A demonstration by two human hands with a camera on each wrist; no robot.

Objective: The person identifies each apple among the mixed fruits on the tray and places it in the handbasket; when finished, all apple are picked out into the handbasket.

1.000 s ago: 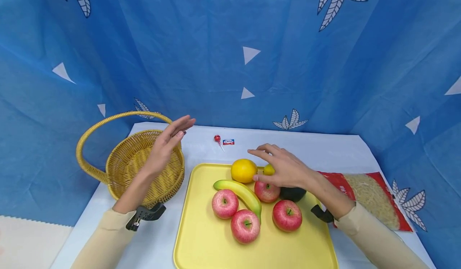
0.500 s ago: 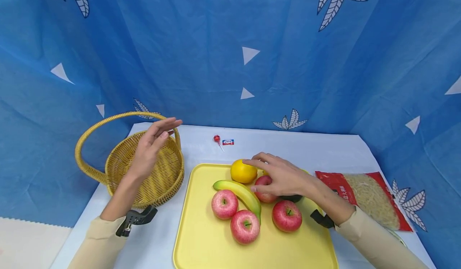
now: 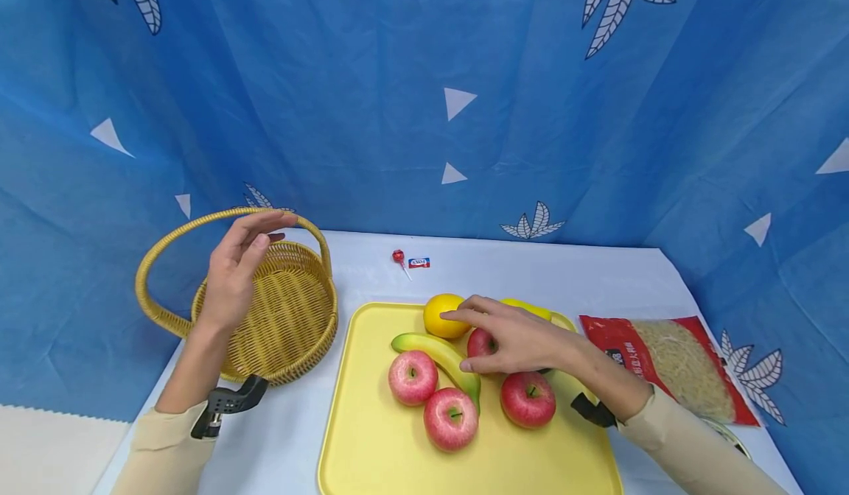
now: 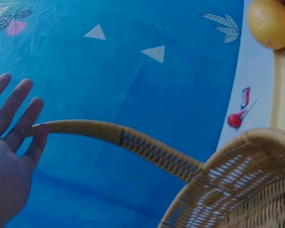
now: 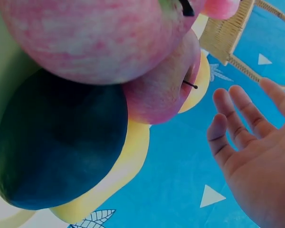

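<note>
My left hand [image 3: 232, 274] hovers over the left side of the yellow wicker basket [image 3: 334, 325], just under its arched handle [image 4: 147, 147] in the head view, fingers extended and holding nothing. Over the back of the yellow tray [image 3: 351, 406], my right hand [image 3: 514, 333] spreads its fingers above a pink-red apple [image 3: 480, 342]. Its fingertips overlap a round yellow-orange fruit [image 3: 439, 316] in the head view. From the right wrist, a dark green, smooth oval fruit [image 5: 61, 147] shows beside a long yellow fruit [image 5: 133, 147]; the right palm [image 5: 261, 166] holds nothing.
Three more apples, one of them at front [image 3: 451, 421], lie on the tray around a green-tipped banana [image 3: 431, 349]. Behind it are a red lollipop [image 3: 398, 255] and a small wrapper [image 3: 418, 263]. A red pasta bag [image 3: 683, 362] lies right. A blue curtain [image 3: 371, 112] hangs behind.
My left hand has moved left across the basket. The right hand has shifted slightly lower and left over the apple, uncovering the long yellow fruit behind it and covering most of the dark fruit.
</note>
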